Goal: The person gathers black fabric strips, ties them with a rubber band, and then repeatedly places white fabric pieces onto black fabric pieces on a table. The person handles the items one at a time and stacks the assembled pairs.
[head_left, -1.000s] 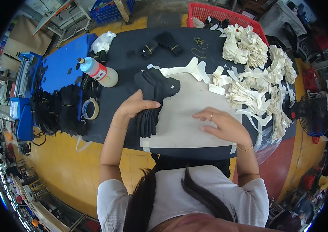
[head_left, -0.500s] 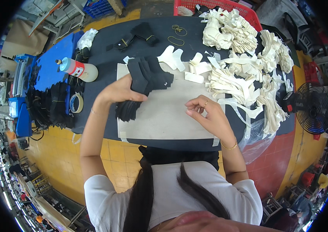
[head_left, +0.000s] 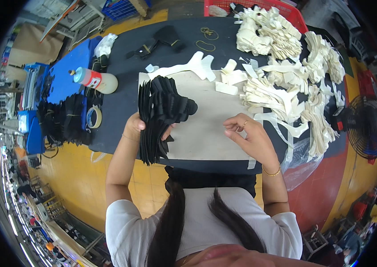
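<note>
My left hand (head_left: 136,124) is closed round a thick bundle of black fabric pieces (head_left: 164,104), thumb on the left side and fingertips showing at the lower right. The pieces are fanned, their layered edges facing up, above the left part of a grey board (head_left: 210,142). Over the board's right part hovers my right hand (head_left: 250,135), its fingers bent and the thumb apart, with nothing visible between them. Behind the bundle lies a white branched cut piece (head_left: 184,68). Smaller white pieces (head_left: 231,80) rest at the board's far edge.
Stacks of white cut pieces (head_left: 273,98) cover the table's right side, near a black fan (head_left: 364,127). On the left stand a glue-like bottle (head_left: 97,81), a tape roll (head_left: 93,116) and black bundles (head_left: 66,118). A red basket (head_left: 302,22) sits behind.
My left hand has turned the black bundle so its layered edges face up, uncovering more of the white piece behind. My right hand stays over the board, nearly unmoved.
</note>
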The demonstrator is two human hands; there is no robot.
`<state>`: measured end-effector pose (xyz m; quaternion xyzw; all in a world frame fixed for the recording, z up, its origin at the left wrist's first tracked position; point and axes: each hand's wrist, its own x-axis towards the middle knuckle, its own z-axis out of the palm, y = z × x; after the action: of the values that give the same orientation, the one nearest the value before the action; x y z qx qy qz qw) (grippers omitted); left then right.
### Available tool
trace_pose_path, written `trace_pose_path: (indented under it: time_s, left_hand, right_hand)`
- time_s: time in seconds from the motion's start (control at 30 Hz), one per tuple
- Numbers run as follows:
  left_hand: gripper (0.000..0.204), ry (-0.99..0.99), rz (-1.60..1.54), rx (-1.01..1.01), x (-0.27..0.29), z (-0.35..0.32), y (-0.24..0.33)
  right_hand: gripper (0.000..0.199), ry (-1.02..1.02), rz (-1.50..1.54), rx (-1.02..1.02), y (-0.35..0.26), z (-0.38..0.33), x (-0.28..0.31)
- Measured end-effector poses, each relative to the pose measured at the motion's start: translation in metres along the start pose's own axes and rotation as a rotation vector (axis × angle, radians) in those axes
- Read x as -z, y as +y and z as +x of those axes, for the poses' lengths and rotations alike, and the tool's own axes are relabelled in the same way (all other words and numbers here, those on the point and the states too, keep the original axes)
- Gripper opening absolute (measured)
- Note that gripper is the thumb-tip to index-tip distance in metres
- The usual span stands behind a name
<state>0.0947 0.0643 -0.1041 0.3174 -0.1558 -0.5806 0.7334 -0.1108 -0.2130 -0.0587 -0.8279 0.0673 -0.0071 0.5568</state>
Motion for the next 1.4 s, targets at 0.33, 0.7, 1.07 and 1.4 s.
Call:
trace_pose_path:
  time_s: [0.33, 0.7, 1.07, 1.4]
  left_hand:
    - [0.062, 0.013, 1.149, 0.459, 0.007, 0.026, 0.075]
    - [0.059, 0.059, 1.171, 0.678, 0.013, 0.053, 0.067]
    - [0.071, -0.149, 1.316, 0.57, 0.026, 0.108, 0.081]
    - [0.067, -0.072, 1.524, 0.605, 0.013, 0.103, 0.087]
  right_hand:
    - [0.018, -0.028, -0.437, 0.436, -0.03, 0.101, -0.013]
    - [0.034, 0.072, -1.049, 0.829, 0.005, 0.352, -0.116]
    - [0.058, 0.178, 0.134, 0.318, -0.025, 0.317, -0.005]
    - [0.057, 0.05, 0.716, -0.138, 0.008, 0.14, 0.058]
